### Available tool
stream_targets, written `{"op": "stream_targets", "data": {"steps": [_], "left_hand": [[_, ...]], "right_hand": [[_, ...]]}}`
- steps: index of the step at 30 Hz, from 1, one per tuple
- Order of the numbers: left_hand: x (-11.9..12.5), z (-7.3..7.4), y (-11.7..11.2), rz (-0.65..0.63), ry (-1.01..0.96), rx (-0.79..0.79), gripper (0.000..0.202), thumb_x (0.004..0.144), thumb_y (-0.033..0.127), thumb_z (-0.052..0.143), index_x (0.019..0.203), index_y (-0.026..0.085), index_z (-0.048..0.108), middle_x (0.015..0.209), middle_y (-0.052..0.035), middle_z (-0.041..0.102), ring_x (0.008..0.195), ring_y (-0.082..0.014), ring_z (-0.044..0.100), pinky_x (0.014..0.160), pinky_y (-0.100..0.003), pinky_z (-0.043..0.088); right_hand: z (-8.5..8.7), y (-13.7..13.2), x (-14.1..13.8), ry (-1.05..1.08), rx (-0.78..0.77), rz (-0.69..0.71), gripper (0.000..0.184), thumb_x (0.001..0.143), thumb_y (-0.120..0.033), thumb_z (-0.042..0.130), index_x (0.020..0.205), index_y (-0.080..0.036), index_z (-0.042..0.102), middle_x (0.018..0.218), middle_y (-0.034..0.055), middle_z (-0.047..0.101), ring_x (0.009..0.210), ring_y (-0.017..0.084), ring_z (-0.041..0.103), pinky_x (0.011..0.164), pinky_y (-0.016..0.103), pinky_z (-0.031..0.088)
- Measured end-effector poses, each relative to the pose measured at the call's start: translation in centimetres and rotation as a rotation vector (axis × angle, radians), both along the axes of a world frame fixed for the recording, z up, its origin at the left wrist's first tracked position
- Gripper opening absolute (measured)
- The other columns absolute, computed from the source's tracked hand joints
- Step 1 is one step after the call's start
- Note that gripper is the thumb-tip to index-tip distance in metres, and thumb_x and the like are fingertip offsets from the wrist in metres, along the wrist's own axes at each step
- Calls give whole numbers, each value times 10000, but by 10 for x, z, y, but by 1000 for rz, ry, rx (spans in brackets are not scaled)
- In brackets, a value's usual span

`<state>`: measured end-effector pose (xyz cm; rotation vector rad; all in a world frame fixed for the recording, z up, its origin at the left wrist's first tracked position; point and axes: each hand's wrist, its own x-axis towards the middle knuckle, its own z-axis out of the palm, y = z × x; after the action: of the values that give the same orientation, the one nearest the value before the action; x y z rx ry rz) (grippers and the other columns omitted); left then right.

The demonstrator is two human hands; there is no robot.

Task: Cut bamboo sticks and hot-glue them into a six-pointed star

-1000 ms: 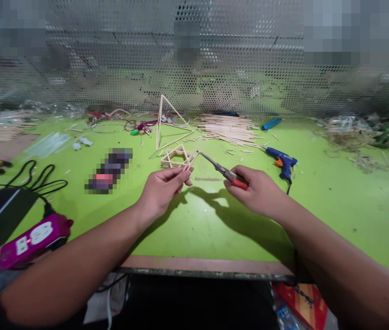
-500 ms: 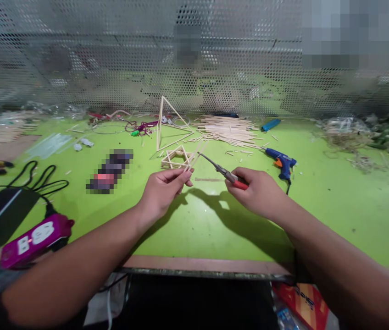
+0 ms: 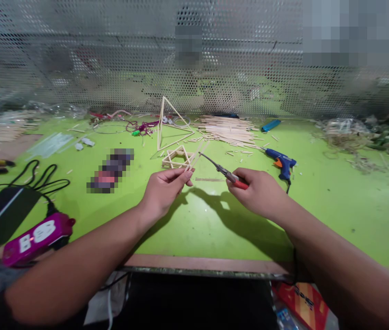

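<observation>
My left hand (image 3: pixel 164 195) pinches a few thin sticks (image 3: pixel 197 155) between thumb and fingers, almost shut. My right hand (image 3: pixel 258 193) is closed around the red grips of the pliers (image 3: pixel 225 173), and their thin tip sits just beside the sticks. All this is just in front of the small stick frame (image 3: pixel 177 158) on the green tabletop (image 3: pixel 352 220). If I squeeze too hard, a stick could snap or jump away. If I reach too far, the pliers could bump the frame or the tall stick triangle (image 3: pixel 172 133) behind it. The glue gun (image 3: pixel 281 162) lies to the right of the frame. There is wide open room on the frame's near side, up to the front edge (image 3: pixel 208 262).
</observation>
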<state>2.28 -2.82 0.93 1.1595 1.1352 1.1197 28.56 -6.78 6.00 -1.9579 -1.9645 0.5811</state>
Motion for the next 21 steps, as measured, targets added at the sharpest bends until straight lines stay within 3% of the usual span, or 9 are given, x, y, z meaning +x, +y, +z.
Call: {"op": "stream_targets", "data": {"steps": [21], "left_hand": [[-1,-3,0,-27,-51,26,310,826,525,982,901,229,927,717,-27,771,528,-75,415,500,-247,262]], "right_hand": [[0,-1,1,-16,-9,-17,197,900,-417,631,767,-273,606,687,11,661,627,207,533,595,374,324]]}}
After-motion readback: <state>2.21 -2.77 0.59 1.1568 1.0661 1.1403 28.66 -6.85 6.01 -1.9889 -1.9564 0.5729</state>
